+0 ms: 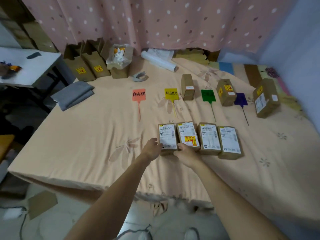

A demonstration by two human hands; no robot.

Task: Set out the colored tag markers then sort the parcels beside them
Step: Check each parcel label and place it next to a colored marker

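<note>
Leftmost brown cardboard parcel with white shipping label lay flat on the peach floral bedspread, first in a row of four; gripped at its near end between left hand and right hand; beyond, red, yellow, green and blue tag markers, three parcels standing beside them.

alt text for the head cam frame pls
Both hands, left hand and right hand, grip the leftmost parcel in a row of four on a peach-covered bed. Behind lie red, yellow, green and purple tags.
</note>
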